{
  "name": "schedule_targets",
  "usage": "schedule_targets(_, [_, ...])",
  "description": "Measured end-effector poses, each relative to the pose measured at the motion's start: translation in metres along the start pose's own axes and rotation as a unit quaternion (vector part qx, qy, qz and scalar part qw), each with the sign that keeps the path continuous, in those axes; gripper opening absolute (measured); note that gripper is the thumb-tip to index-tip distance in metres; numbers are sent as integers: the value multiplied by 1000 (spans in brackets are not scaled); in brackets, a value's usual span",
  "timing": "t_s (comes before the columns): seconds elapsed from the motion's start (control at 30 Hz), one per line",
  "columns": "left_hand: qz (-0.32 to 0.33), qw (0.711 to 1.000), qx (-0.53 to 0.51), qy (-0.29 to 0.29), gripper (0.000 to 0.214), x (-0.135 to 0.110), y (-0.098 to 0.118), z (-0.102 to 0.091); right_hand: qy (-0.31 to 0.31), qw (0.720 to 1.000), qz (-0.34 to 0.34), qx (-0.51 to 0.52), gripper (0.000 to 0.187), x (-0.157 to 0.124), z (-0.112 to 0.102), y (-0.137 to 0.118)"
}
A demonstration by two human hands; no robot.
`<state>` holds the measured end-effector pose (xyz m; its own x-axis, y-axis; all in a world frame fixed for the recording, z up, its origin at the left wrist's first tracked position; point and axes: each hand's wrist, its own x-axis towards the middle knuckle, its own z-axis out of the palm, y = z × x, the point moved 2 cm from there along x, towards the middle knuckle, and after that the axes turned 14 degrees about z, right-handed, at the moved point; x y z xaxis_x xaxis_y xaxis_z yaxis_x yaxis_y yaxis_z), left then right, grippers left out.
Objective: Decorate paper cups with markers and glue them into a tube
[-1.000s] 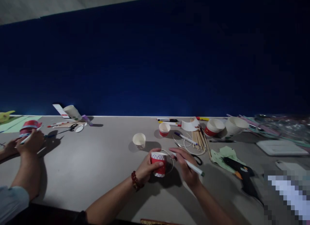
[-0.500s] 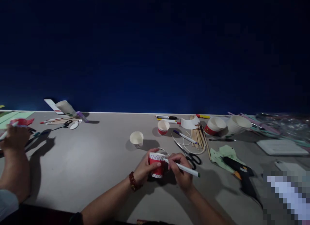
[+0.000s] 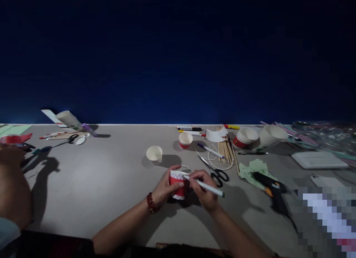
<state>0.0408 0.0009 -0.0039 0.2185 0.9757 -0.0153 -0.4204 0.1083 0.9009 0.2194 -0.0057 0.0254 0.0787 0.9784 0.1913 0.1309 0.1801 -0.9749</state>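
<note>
Gripping the red cup (image 3: 178, 193), the left fingers (image 3: 176, 186) sit just beside the right fingers (image 3: 195, 183), which pinch a marker (image 3: 210, 188); if the cup twists, the marker could skid.

it looked like a handicraft workshop or craft corner. a long grey surface (image 3: 105, 184) ran along a plain dark-blue partition (image 3: 167, 58), and across it were making supplies: a black glue gun (image 3: 278, 200) partly over green paper (image 3: 255, 166), scissors (image 3: 212, 171), wooden sticks (image 3: 226, 151), marker pens (image 3: 210, 151) and paper cups (image 3: 272, 135). a co-worker's arm (image 3: 15, 198) showed at the far left, so the surface was shared. whether the room belonged to a school, an office or a home could not be told.
</note>
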Motion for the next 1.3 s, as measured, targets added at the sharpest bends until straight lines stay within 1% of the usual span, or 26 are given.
schedule_targets(0.47, [-4, 1000, 2, -9, 89, 0, 0, 1, -2, 1000, 7, -24, 13, 2, 0, -4])
schedule_targets(0.7, [-6, 1000, 0, -4, 89, -1, 2, 2, -13, 1000, 4, -14, 18, 2, 0, -1])
schedule_targets(0.9, [-5, 1000, 9, -6, 90, -2, 1, 0, -7, 1000, 17, -15, 15, 2, 1, -2])
schedule_targets(1.13, [-3, 1000, 10, -11, 89, -1, -1, -1, -16, 1000, 21, -2, 21, 3, 0, -1])
schedule_targets(1.3, [-4, 1000, 8, -5, 90, -1, -1, 0, -11, 1000, 25, -11, 18, 3, 1, -2])
